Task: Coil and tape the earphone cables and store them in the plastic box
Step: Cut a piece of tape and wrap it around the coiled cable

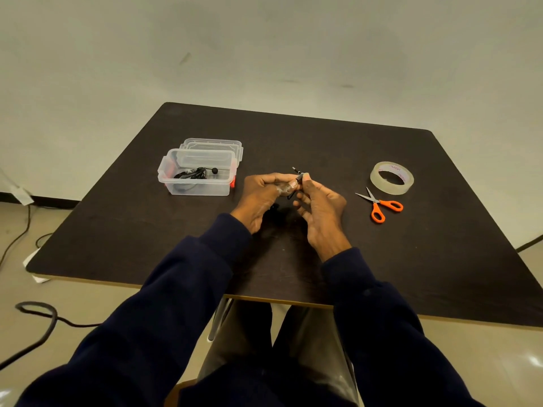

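Note:
Both hands meet above the middle of the dark table (382,254). My left hand (261,198) grips a coiled black earphone cable (291,195), mostly hidden in the fingers, with a strip of clear tape (286,188) around it. My right hand (320,207) pinches the cable near its jack plug (297,170), which sticks up past the fingertips. The clear plastic box (195,188) with red latches stands open to the left, and a black earphone bundle (197,173) lies inside it.
The box lid (213,143) lies just behind the box. A roll of clear tape (391,177) sits at the right, with orange-handled scissors (380,205) in front of it. Black cables run over the floor at the left.

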`<action>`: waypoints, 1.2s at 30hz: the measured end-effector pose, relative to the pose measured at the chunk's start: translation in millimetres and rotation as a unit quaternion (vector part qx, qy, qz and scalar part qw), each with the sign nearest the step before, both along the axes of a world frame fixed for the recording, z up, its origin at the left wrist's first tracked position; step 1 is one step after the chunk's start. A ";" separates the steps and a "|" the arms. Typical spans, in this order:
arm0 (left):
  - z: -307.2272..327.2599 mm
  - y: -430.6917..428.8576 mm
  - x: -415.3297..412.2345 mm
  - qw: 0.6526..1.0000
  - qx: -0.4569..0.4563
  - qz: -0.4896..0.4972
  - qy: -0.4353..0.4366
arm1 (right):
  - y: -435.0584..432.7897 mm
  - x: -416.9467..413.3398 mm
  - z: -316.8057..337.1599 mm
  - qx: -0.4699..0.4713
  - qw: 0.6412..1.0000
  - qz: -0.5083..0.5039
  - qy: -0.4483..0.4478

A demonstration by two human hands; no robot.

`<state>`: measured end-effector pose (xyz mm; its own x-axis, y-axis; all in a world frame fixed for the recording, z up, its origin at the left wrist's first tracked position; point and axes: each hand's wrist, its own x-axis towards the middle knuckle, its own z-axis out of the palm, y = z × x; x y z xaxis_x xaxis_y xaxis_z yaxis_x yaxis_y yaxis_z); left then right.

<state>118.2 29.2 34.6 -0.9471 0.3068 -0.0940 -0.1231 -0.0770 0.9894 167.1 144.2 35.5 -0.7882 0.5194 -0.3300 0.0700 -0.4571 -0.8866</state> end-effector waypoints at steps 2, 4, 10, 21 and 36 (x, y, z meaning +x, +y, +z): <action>2.6 -2.4 0.6 1.000 0.001 -0.006 0.008 | 1.0 1.2 3.3 -0.028 1.000 0.013 0.000; 6.2 -3.7 2.1 1.000 -0.009 -0.007 0.014 | 2.9 2.7 6.2 -0.064 0.998 0.027 0.002; 8.7 -3.4 0.8 0.998 -0.059 -0.008 -0.020 | 8.6 2.9 8.2 -0.128 0.988 0.088 -0.016; 11.7 -7.5 2.6 0.994 -0.100 -0.045 0.020 | 14.0 6.7 15.8 -0.086 0.989 0.108 -0.060; 6.4 -0.2 13.0 0.987 -0.121 0.010 0.108 | 19.2 14.4 32.2 0.207 0.972 0.110 -0.015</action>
